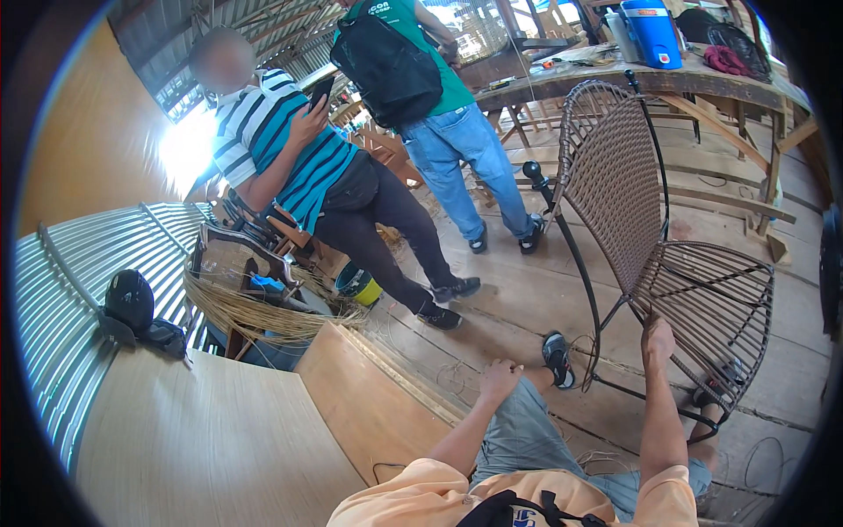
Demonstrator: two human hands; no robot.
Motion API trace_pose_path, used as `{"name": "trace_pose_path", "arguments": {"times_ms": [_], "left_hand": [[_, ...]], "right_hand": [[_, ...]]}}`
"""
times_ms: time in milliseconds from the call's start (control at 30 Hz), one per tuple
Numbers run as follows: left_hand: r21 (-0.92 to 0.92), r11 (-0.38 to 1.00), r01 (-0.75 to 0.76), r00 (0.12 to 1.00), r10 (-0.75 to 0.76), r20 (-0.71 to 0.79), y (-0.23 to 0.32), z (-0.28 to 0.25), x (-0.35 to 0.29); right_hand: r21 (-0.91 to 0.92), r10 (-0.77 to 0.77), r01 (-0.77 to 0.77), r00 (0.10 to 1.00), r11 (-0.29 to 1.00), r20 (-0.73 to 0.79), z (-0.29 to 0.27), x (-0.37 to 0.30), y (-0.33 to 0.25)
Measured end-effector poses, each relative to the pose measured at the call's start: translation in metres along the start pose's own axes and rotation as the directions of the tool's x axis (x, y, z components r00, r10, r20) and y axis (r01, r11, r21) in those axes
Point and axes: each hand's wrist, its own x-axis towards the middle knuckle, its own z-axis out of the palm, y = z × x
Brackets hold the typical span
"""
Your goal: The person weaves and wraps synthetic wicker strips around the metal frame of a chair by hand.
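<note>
A chair [612, 184] with a black metal frame stands at the right. Its back is woven in brown strands, while its seat has only spaced strands with gaps between them. My right hand [659, 341] is closed around the frame where the back meets the seat. Part of its grip is hidden behind the hand itself. On my left knee, in grey shorts, rests my left hand [500, 379], fingers lying over the knee with nothing visible in them.
Two people stand ahead, one holding a phone [321, 93], the other wearing a black backpack [386, 66]. A wooden workbench [702, 81] bears a blue water jug [652, 33]. Bundled rattan strands [255, 309] lie left, near a yellow-and-black bucket [358, 283]. Wooden boards [211, 430] are at my left.
</note>
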Motion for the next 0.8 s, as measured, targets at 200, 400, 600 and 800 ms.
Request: {"name": "trace_pose_path", "arguments": {"times_ms": [200,400,600,800], "left_hand": [[-0.009,1.0,-0.019,0.999,0.018,-0.031,-0.006,0.003,0.0],[-0.009,1.0,-0.019,0.999,0.019,-0.029,-0.004,0.002,-0.001],[0.012,1.0,-0.026,0.999,0.026,-0.023,-0.003,0.0,-0.002],[0.008,0.999,-0.032,0.999,0.032,-0.017,0.0,-0.003,-0.004]], "right_hand": [[0.023,0.032,-0.034,0.996,0.999,0.079,-0.037,0.001,-0.028],[0.066,0.046,-0.057,0.985,0.996,0.166,-0.042,0.003,-0.028],[0.073,0.055,-0.065,0.991,0.995,0.122,-0.041,0.002,-0.028],[0.068,0.106,-0.12,0.978,0.991,0.178,-0.044,0.005,-0.031]]}}
